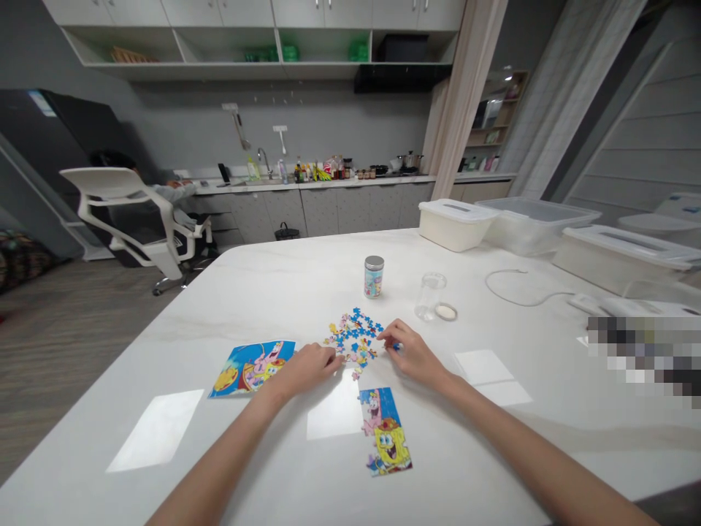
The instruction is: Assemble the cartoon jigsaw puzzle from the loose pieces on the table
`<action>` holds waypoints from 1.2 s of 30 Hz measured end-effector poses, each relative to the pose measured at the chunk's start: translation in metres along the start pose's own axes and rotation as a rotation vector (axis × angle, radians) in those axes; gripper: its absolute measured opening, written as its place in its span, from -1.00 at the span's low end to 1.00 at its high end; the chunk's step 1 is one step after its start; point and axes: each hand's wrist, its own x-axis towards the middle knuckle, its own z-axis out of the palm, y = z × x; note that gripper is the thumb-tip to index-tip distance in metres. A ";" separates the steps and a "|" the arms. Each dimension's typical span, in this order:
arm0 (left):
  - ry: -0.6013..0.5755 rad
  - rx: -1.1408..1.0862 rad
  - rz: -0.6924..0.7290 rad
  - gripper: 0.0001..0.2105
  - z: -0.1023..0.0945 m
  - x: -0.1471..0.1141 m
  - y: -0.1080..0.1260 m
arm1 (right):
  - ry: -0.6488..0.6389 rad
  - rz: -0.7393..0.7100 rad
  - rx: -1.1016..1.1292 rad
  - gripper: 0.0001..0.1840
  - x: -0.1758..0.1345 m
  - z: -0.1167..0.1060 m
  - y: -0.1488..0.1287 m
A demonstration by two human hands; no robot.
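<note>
Loose jigsaw puzzle pieces lie in a pile in the middle of the white table. At the pile's near left edge, my left hand rests low with a finger stretched out onto the pieces. My right hand is at the pile's right edge, thumb and forefinger pinched at a small puzzle piece, mostly hidden. Some blue shows beneath its fingers. Nearer me lies a joined section of puzzle with a yellow and a pink cartoon figure. Left of my left hand is a matching picture sheet, partly covered by that hand.
Behind the pile stand a printed tin with a grey lid and a see-through jar, its lid beside it. Storage boxes and a cable occupy the right back. A person sits beyond a white chair.
</note>
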 end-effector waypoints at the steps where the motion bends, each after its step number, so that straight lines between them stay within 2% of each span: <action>1: -0.014 0.004 0.012 -0.57 -0.002 -0.002 0.000 | -0.005 -0.001 0.003 -0.64 -0.001 0.000 0.000; 5: -0.094 0.043 0.030 -0.60 -0.008 -0.014 0.003 | -0.039 0.000 0.046 -0.64 -0.002 0.001 -0.002; 8: -0.109 0.105 0.010 -0.66 -0.004 -0.022 0.012 | -0.058 0.007 0.082 -0.66 -0.002 0.003 -0.005; 12: -0.045 0.216 -0.051 -0.69 0.008 -0.028 0.021 | -0.055 0.046 0.158 -0.72 -0.002 0.006 -0.005; 15: 0.018 0.216 -0.056 -0.69 0.015 -0.028 0.022 | -0.037 0.112 0.222 -0.80 -0.001 0.008 -0.003; 22: 0.147 0.196 0.079 -0.69 0.022 -0.019 0.028 | -0.047 0.250 0.392 -0.80 0.001 0.009 -0.004; 27: 0.243 0.195 0.146 -0.65 0.029 -0.017 0.036 | -0.113 0.301 0.545 -0.74 0.002 0.010 -0.012; 31: 0.256 0.185 0.163 -0.60 0.032 -0.017 0.036 | -0.114 0.316 0.627 -0.65 0.002 0.010 -0.018; 36: 0.261 0.149 0.199 -0.62 0.032 -0.017 0.035 | -0.114 0.338 0.668 -0.66 0.000 0.012 -0.023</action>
